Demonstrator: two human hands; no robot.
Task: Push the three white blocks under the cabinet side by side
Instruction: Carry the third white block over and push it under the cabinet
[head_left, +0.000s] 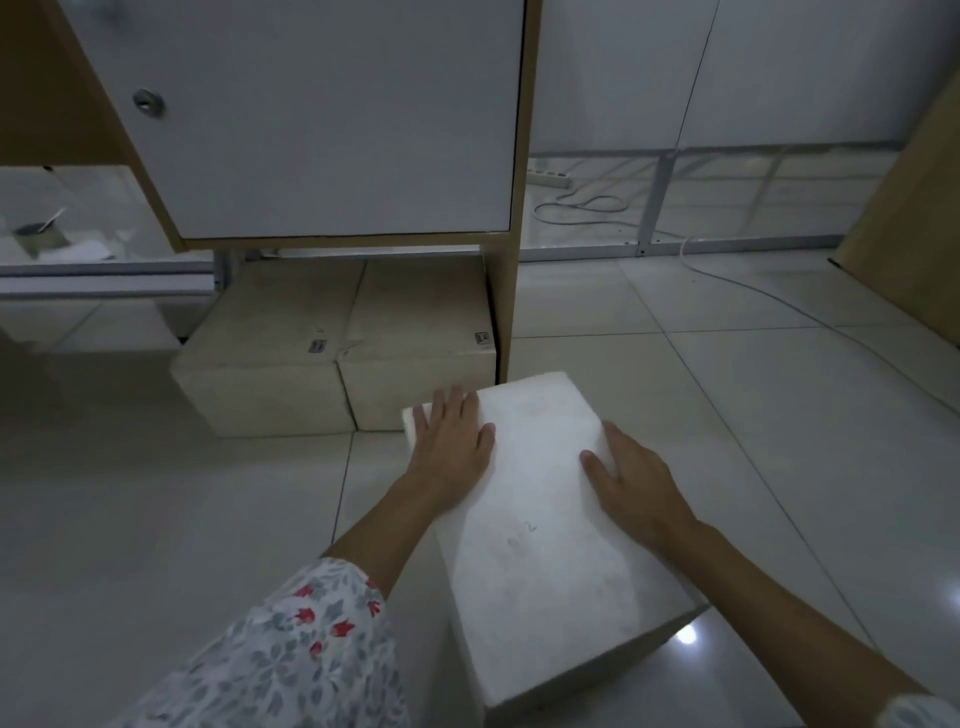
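Observation:
A long white block lies on the tiled floor in front of me, angled with its far end toward the cabinet's right leg. My left hand rests flat on its far left top corner, fingers spread. My right hand lies on its right top edge. Two other white blocks, left one and right one, sit side by side under the cabinet, their front ends sticking out. The near block's far end is just in front of the right one.
The cabinet's wooden side panel stands right of the two blocks. A power strip and white cable lie on the floor behind it. A brown board leans at the far right. A metal rail runs left.

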